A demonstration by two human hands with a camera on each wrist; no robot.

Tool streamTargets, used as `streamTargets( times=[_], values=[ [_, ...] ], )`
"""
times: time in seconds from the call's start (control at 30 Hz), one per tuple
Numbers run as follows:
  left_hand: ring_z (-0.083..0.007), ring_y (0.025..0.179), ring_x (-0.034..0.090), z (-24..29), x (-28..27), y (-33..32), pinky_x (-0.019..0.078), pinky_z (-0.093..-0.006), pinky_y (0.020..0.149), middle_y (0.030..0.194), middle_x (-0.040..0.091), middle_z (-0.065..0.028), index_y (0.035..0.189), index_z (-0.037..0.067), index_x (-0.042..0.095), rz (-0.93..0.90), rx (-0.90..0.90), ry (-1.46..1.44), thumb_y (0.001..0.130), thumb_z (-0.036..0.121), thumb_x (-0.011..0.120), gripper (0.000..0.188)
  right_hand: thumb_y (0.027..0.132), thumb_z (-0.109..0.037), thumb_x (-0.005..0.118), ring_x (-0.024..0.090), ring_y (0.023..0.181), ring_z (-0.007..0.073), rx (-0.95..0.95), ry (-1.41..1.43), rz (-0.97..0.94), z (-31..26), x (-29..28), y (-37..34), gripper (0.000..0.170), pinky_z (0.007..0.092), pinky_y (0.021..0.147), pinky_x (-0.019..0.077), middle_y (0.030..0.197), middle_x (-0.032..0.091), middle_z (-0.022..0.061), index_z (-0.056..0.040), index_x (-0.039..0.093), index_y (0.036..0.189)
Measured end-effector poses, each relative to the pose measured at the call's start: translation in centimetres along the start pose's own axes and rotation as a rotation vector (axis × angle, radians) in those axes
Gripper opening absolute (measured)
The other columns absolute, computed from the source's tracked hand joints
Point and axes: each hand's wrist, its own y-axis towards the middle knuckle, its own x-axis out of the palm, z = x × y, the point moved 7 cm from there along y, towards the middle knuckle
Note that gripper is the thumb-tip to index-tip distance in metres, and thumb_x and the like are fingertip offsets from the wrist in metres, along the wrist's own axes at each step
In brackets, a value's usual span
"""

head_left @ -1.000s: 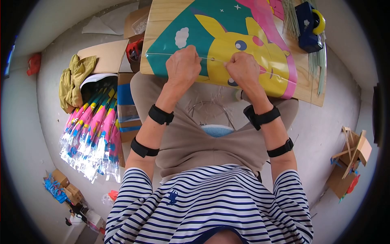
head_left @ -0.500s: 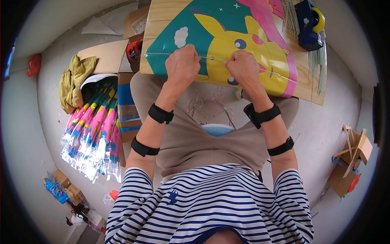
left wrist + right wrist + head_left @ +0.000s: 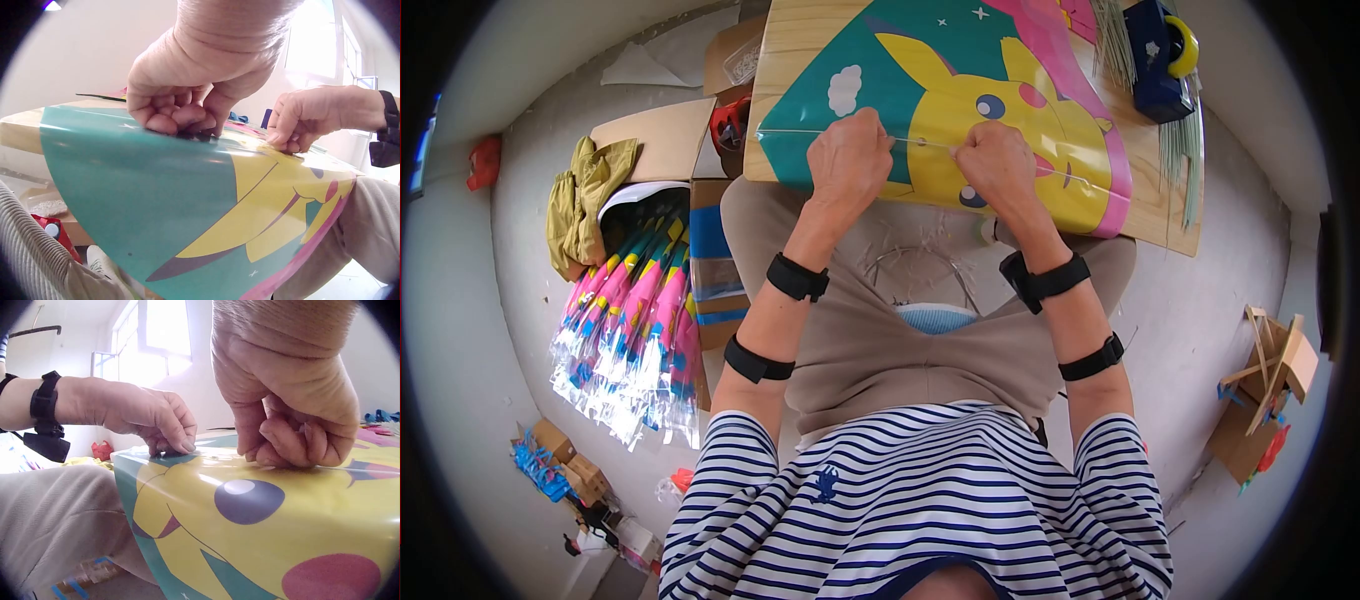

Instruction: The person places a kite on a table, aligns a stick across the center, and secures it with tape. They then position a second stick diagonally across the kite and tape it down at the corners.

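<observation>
A glossy printed plastic sheet [image 3: 880, 75], teal with a yellow cartoon face and pink border, lies over the near part of the wooden board, its front edge hanging down. One thin pale line runs straight across it. Along that line my left hand [image 3: 850, 160] pinches the sheet near the white cloud, fingers curled under. A short way to the right, my right hand [image 3: 1000, 165] grips it the same way beside a printed eye. Both sets of curled fingertips are down at the sheet's surface in the wrist views. A short stretch of the line shows between the fists.
Bundles of thin sticks [image 3: 1178, 175] lie at the board's right, around a dark blue tape dispenser [image 3: 1157, 65] with yellow tape. Packed pink and teal plastic pieces [image 3: 625, 320] fill the left side beside cardboard boxes and an olive cloth [image 3: 585, 215]. Board offcuts [image 3: 1265, 385] lie on the right.
</observation>
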Motion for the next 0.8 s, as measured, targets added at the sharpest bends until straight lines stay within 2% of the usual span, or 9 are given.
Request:
streamTargets(
  times=[0.2, 0.3, 0.4, 0.8],
  values=[
    [-0.0373, 0.079, 0.065, -0.1, 0.1, 0.0, 0.0475, -0.0453, 0.067, 0.077, 0.067, -0.0149, 0.082, 0.006, 0.061, 0.005, 0.005, 0.001, 0.083, 0.019, 0.069, 0.015, 0.067, -0.013, 0.056, 0.065, 0.076, 0.0466, -0.016, -0.034, 0.022, -0.4, -0.1, -0.1, 0.017, 0.0519, 0.069, 0.0516, 0.077, 0.067, 0.0266, 0.0001, 0.067, 0.07],
    [-0.0376, 0.079, 0.064, -0.1, 0.1, 0.0, 0.0474, -0.0455, 0.067, 0.077, 0.067, -0.0149, 0.082, 0.006, 0.061, 0.008, 0.004, -0.003, 0.083, 0.019, 0.069, 0.015, 0.072, -0.024, 0.07, 0.066, 0.078, 0.0394, 0.013, -0.103, 0.027, -0.1, 0.1, 0.0, 0.02, 0.0466, 0.07, 0.0522, 0.077, 0.069, 0.0198, -0.004, 0.07, 0.073],
    [-0.0378, 0.079, 0.064, -0.1, 0.1, 0.0, 0.0473, -0.0458, 0.067, 0.077, 0.067, -0.0151, 0.082, 0.006, 0.061, 0.017, 0.015, -0.003, 0.083, 0.019, 0.069, 0.016, 0.068, -0.014, 0.056, 0.066, 0.073, 0.0456, -0.044, -0.073, 0.074, -0.8, -0.3, -0.4, 0.017, 0.0508, 0.066, 0.0525, 0.075, 0.067, 0.0255, -0.0006, 0.067, 0.07],
    [-0.04, 0.075, 0.063, 0.1, 0.1, 0.0, 0.0471, -0.0465, 0.064, 0.074, 0.065, -0.017, 0.079, 0.004, 0.058, 0.057, 0.055, 0.017, 0.081, 0.018, 0.071, 0.019, 0.072, -0.018, 0.059, 0.068, 0.074, 0.0424, -0.05, -0.259, 0.131, -1.4, -0.6, -0.9, 0.019, 0.0485, 0.066, 0.0543, 0.076, 0.068, 0.0233, -0.0022, 0.071, 0.072]
  ],
)
